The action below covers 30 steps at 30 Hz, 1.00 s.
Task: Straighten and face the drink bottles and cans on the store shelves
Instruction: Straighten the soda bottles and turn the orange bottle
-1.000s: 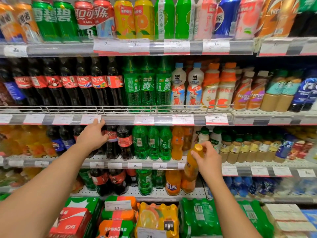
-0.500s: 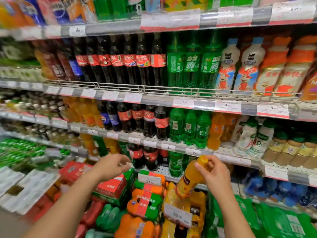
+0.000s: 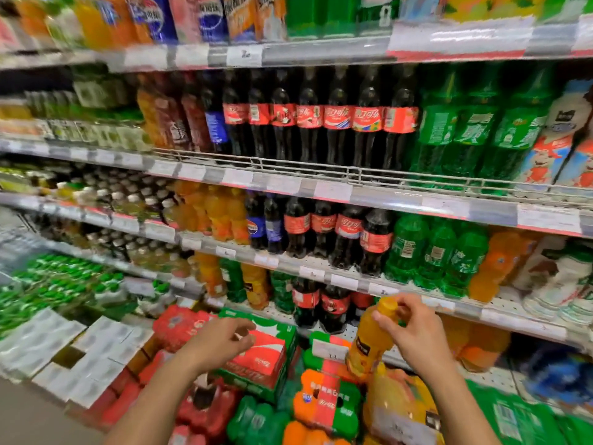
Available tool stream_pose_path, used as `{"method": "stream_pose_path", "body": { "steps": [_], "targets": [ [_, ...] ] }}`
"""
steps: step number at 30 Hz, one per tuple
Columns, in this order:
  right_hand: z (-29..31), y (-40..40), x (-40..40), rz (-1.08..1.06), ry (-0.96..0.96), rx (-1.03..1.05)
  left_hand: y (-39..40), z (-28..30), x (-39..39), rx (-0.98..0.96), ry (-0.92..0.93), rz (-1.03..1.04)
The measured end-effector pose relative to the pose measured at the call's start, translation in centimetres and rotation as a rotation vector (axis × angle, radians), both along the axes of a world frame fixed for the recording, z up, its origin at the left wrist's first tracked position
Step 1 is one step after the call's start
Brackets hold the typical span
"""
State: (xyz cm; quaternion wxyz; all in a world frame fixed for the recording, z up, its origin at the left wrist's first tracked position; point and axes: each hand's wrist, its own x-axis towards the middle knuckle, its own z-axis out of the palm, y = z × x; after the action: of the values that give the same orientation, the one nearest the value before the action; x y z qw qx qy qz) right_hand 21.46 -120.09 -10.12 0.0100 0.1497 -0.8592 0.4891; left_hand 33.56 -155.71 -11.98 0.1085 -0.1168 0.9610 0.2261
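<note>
My right hand (image 3: 415,329) grips an orange juice bottle (image 3: 369,343) by its neck and yellow cap, holding it tilted in front of the lower shelves. My left hand (image 3: 221,340) hangs free with loosely curled fingers over the red and green multipacks, holding nothing. Cola bottles (image 3: 337,120) with red labels stand in a row on the upper shelf, green soda bottles (image 3: 465,130) to their right. Smaller cola bottles (image 3: 346,232) and green bottles (image 3: 433,252) fill the shelf below. The picture is blurred by motion.
Multipacks in red (image 3: 256,354), orange (image 3: 324,403) and green wrap are stacked at floor level under my hands. Shelf rails with price tags (image 3: 333,191) run across. Orange bottles (image 3: 221,213) and white packs (image 3: 41,342) lie to the left. Cans line the top shelf (image 3: 208,17).
The view has swung left and downward. My left hand left the shelf edge and dropped over the multipacks. My right hand carried the orange bottle lower and keeps its grip.
</note>
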Motion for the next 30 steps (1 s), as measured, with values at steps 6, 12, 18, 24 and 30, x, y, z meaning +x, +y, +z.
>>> {"method": "stream_pose_path", "body": {
  "steps": [6,12,18,24,30],
  "targets": [
    [-0.9,-8.2,2.7,0.03,-0.029,-0.007,-7.4,-1.9,0.8,0.092,0.004,-0.04],
    [-1.2,-14.3,4.3,0.117,-0.05,0.116,-12.1,-5.1,2.4,0.187,-0.023,-0.023],
    [-0.9,-19.1,4.3,0.344,-0.069,0.238,-13.6,-6.9,4.7,0.251,-0.066,0.056],
    [-0.5,-22.2,2.8,0.497,-0.115,0.188,-14.6,-4.4,3.1,-0.005,-0.089,0.04],
    [-0.9,-23.9,1.5,0.418,-0.168,0.063,-16.4,3.4,-5.8,-0.258,0.281,0.01]
  ]
}}
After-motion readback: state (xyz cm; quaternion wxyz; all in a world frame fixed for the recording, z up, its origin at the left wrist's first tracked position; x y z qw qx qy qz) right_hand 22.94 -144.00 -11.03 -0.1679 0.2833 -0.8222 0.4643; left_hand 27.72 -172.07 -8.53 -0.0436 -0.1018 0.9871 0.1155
